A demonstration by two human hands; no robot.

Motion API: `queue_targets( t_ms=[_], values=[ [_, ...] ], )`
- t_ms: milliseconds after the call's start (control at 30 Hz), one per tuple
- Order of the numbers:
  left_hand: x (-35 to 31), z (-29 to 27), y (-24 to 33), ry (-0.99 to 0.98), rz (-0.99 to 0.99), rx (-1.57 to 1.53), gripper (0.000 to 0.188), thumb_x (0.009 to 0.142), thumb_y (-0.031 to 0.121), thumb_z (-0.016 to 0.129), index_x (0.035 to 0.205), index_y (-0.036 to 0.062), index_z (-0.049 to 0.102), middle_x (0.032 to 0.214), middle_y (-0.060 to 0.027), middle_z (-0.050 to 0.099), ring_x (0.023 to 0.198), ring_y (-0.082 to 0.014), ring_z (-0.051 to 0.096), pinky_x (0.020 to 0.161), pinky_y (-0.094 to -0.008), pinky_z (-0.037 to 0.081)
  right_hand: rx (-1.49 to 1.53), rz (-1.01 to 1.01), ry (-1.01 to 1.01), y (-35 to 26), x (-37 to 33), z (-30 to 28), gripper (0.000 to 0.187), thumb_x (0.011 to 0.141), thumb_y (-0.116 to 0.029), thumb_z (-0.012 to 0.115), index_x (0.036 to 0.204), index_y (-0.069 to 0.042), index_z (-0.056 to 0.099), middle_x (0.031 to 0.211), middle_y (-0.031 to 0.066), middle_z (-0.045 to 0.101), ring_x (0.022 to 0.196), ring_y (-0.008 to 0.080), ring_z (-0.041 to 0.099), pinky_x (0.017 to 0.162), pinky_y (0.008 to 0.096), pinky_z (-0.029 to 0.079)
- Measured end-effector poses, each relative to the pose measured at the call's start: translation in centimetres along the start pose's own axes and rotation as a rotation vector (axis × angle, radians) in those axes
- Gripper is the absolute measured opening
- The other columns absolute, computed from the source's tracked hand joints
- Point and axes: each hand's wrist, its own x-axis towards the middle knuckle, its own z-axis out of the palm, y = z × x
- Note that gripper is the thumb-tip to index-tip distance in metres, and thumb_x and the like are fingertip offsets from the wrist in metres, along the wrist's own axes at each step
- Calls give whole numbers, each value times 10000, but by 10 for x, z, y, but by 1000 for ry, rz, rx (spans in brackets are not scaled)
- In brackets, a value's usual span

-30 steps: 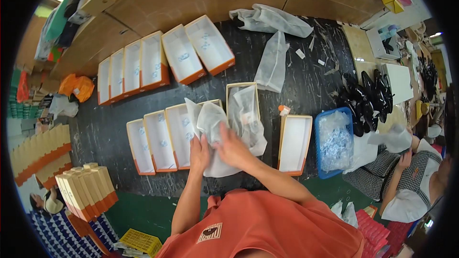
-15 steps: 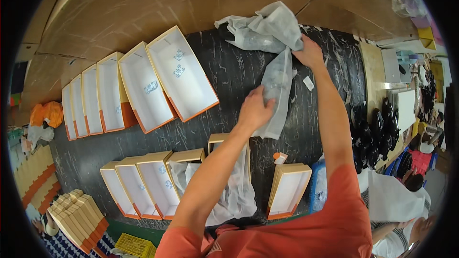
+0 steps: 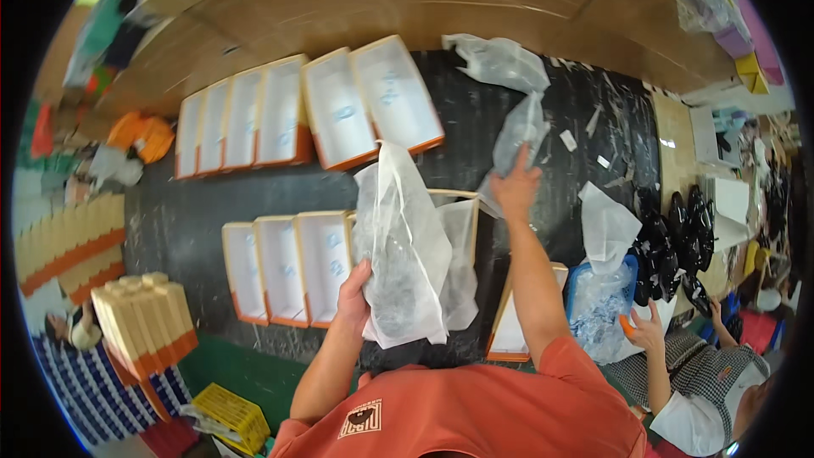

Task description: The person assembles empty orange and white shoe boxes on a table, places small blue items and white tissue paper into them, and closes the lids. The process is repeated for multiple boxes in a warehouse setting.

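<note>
My left hand (image 3: 354,298) is closed on the edge of a translucent white fabric bag (image 3: 400,259), held up over the near row of boxes. What the bag contains, if anything, cannot be made out. Further right and farther off, my right hand (image 3: 515,191) rests with fingers apart on another such bag (image 3: 519,129) lying on the black table. A third pale bag (image 3: 500,64) lies beyond it, near the far edge. Under the raised bag, an open box with white cloth (image 3: 460,267) hanging out is partly hidden.
Open orange-and-cream boxes stand in a far row (image 3: 280,110) and a near row (image 3: 284,267). Right of my right arm is a blue basket (image 3: 632,284) of clear plastic; beside it lie glossy black items (image 3: 666,246). A co-worker's hand (image 3: 649,331) holds something orange there.
My left hand has left the bag on the table and come back nearer, now holding up a bag. My right hand has moved from the far bag down to the nearer one. The view has shifted.
</note>
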Motion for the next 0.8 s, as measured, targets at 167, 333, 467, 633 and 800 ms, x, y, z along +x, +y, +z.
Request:
queue_targets(
  t_ms=[167,333,467,633,800],
  values=[
    [-106,-77,-17,412,294,347,535,942,292,638,1380,4,529,1249,-119,652,1101,-242,645,975,-378,514,1383,319,-707,45,-49,-40,661,835,-203,709,1433,-50,475,1342,126,584,1241,264,564,1036,400,475],
    [-156,-155,5,567,530,434,525,996,278,557,1413,-34,484,1316,-119,596,1184,-213,572,1041,-349,429,1596,-202,-739,63,-190,-78,727,904,-219,611,1564,-109,328,1575,179,379,1423,306,431,1133,442,412],
    [-172,-193,43,464,544,641,500,1026,312,505,1368,-52,519,1346,-142,592,1225,-213,556,1059,-346,408,1768,-184,-904,52,-263,-45,577,940,-275,571,1471,-71,469,1404,223,563,1270,301,583,1034,437,502],
    [-117,-128,87,533,276,1675,578,1027,358,485,1469,-9,419,1423,-299,508,1330,-437,487,1051,-461,436,-9,-558,-426,-111,-383,15,518,939,-161,590,1436,-52,494,1331,267,598,1232,406,597,1027,429,484],
    [-99,-194,42,37,537,2018,709,1036,412,443,1576,21,204,1546,-304,349,1431,-509,313,1161,-487,331,556,-674,-296,-66,-410,-9,447,928,-248,638,1319,-34,607,1215,211,677,1128,376,659,969,416,516]
  ],
)
